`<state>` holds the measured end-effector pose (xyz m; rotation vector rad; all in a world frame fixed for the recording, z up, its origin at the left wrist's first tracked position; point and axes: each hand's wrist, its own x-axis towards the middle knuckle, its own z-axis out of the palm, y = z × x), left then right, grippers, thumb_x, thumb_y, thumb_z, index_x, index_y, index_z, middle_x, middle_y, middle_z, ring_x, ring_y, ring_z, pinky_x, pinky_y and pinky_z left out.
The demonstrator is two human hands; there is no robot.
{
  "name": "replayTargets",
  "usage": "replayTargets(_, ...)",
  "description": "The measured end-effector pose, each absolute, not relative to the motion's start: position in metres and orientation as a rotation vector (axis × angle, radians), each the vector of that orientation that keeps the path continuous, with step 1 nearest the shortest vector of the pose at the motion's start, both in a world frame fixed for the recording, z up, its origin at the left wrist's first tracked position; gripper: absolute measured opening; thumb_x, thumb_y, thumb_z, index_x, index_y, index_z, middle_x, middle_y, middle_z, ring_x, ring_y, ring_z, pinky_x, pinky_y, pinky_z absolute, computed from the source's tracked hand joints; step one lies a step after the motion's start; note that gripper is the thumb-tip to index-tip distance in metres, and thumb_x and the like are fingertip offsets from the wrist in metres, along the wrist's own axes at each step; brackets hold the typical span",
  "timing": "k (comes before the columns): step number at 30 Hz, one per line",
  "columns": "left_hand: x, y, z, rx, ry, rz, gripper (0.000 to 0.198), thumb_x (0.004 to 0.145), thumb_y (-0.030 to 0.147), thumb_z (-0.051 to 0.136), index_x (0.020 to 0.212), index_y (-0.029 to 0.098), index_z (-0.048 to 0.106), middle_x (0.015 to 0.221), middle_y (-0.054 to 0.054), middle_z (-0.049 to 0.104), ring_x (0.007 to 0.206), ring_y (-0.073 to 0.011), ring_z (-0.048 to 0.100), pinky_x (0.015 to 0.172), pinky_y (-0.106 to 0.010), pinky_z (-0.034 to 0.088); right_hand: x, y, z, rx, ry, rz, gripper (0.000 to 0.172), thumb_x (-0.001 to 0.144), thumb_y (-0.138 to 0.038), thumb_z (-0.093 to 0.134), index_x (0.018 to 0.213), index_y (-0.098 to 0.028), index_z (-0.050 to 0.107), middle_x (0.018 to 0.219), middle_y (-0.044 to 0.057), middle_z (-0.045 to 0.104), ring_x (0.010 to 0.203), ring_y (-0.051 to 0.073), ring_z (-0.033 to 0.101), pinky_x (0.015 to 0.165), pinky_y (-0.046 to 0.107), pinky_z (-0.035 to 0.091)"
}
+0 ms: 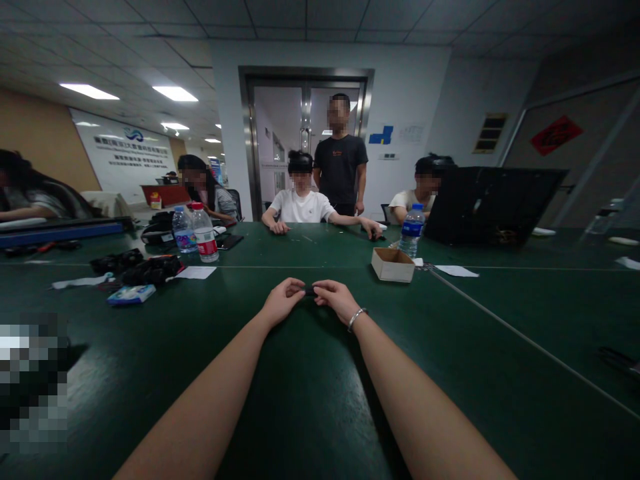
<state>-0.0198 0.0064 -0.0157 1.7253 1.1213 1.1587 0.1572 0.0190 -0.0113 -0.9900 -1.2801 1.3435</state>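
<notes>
Both my arms reach forward over the green table (300,373). Between my fingertips is a small black object (310,291), too small and dark for me to tell its kind. My left hand (284,301) pinches its left end, with the fingers closed. At the other end, my right hand (338,300) grips it between thumb and fingers; a silver bracelet (357,319) circles that wrist. The object is held just above the tabletop or on it; I cannot tell which.
An open cardboard box (393,267) stands ahead to the right, near a blue-labelled water bottle (412,230). To the left are two bottles, a tissue pack (131,295) and black gear (153,269). Across the table sits a person in white (301,205); another stands behind.
</notes>
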Motion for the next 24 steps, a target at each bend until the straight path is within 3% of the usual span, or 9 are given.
replayTargets(11,-0.0198,0.0073,-0.0135,1.8,1.163,1.199,0.029,0.069,0.02,0.064,0.097,0.016,0.058,0.096,-0.007,0.062,0.088,-0.0174,0.058,0.083,-0.032,0.045,0.1571,0.0218,-0.0148,-0.969,-1.262,1.351,0.015,0.073,-0.006,0.067,0.087,-0.01,0.065,0.071,0.004,0.065,0.053,0.008,0.06,0.05,0.015,0.051)
replayTargets(15,-0.0183,0.0044,-0.0111,1.76,1.23,1.175,0.031,0.071,0.031,0.063,0.098,0.017,0.058,0.098,-0.007,0.062,0.088,-0.0175,0.058,0.081,-0.031,0.045,0.1581,0.0232,-0.0166,-0.968,-1.277,1.346,0.014,0.075,-0.006,0.064,0.088,-0.01,0.065,0.072,0.004,0.065,0.054,0.008,0.06,0.05,0.015,0.051)
replayTargets(19,-0.0163,0.0044,-0.0123,1.686,1.298,1.11,0.034,0.08,0.046,0.049,0.097,0.018,0.058,0.088,-0.005,0.064,0.078,-0.016,0.059,0.073,-0.029,0.045,0.1576,0.0214,-0.0147,-0.958,-1.275,1.348,0.013,0.075,-0.006,0.064,0.087,-0.009,0.065,0.073,0.005,0.065,0.053,0.008,0.06,0.05,0.015,0.051)
replayTargets(24,-0.017,0.0057,-0.0142,1.708,1.274,1.089,0.031,0.081,0.043,0.048,0.098,0.018,0.057,0.079,-0.003,0.064,0.073,-0.0146,0.059,0.07,-0.027,0.044,0.1562,0.0188,-0.0119,-0.977,-1.272,1.345,0.013,0.074,-0.004,0.063,0.086,-0.009,0.065,0.069,0.004,0.064,0.053,0.008,0.06,0.05,0.015,0.051)
